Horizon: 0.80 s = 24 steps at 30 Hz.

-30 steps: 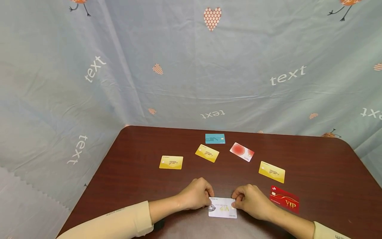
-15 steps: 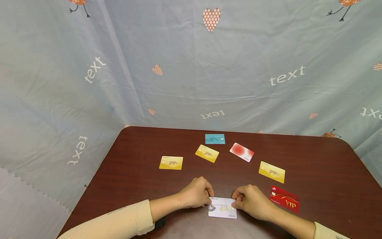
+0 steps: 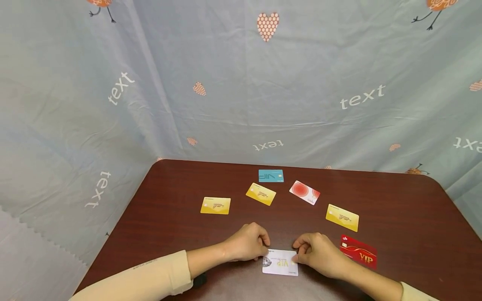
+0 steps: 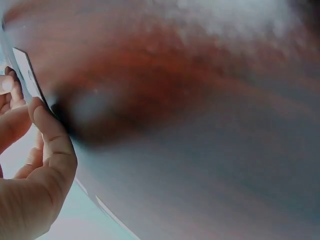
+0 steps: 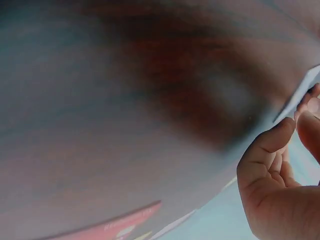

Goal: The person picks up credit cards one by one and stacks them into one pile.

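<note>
A white card (image 3: 280,262) with gold "VIP" lettering and a grey picture on its left side is at the near middle of the table, between both hands. The left hand (image 3: 248,242) pinches its left edge near the upper corner, thumb and curled forefinger together there. On the opposite edge, the right hand (image 3: 320,254) holds the card with its thumb over the right end and forefinger at the far corner. The left wrist view shows the left thumb (image 4: 52,130) at the card's edge (image 4: 27,72). In the right wrist view the right thumb (image 5: 272,140) meets the card's (image 5: 300,95) corner.
On the dark red-brown table (image 3: 169,234) lie a red VIP card (image 3: 358,251), a yellow card (image 3: 342,218) at right, a red-and-white card (image 3: 304,192), a teal card (image 3: 271,175) and two more yellow cards. A patterned grey-blue curtain (image 3: 226,113) closes off the back.
</note>
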### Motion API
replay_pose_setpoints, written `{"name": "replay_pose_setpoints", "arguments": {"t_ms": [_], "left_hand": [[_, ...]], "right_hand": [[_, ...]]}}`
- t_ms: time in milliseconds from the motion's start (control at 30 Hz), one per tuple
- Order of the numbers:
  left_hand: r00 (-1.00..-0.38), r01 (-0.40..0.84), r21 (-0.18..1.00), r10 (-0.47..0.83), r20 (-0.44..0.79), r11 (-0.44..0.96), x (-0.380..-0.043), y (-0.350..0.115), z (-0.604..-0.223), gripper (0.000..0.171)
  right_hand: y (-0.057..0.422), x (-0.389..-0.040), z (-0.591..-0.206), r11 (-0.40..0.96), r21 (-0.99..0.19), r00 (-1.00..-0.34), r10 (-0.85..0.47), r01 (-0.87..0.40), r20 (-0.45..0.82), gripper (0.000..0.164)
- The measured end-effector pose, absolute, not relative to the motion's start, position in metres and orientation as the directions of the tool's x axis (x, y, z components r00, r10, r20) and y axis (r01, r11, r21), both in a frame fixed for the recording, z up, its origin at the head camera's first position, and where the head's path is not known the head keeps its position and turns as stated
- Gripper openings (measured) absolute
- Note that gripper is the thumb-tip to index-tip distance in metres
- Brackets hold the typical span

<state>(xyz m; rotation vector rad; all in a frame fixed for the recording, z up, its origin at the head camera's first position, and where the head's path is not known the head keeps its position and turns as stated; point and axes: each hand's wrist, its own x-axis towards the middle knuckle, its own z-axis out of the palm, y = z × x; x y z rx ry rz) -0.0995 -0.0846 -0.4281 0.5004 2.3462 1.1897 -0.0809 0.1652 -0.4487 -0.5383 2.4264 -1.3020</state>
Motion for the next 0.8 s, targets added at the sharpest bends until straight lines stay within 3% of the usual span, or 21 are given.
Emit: {"name": "replay_pose_setpoints", "arguments": {"t_ms": [300,800], "left_hand": [[-0.815,0.180,0.829,0.552,-0.176,0.529,-0.110,-0.080,-0.417,0.004],[-0.789,0.199,0.883,0.604,-0.113,0.425,-0.128,-0.044,-0.409,0.011]], "right_hand": [[0.188,-0.081,-0.431,0.498,-0.861,-0.887,-0.439,-0.107,-0.144,0.025],[0.234,-0.073,-0.421,0.502,-0.864,-0.920,-0.346,-0.015,-0.185,0.032]]}}
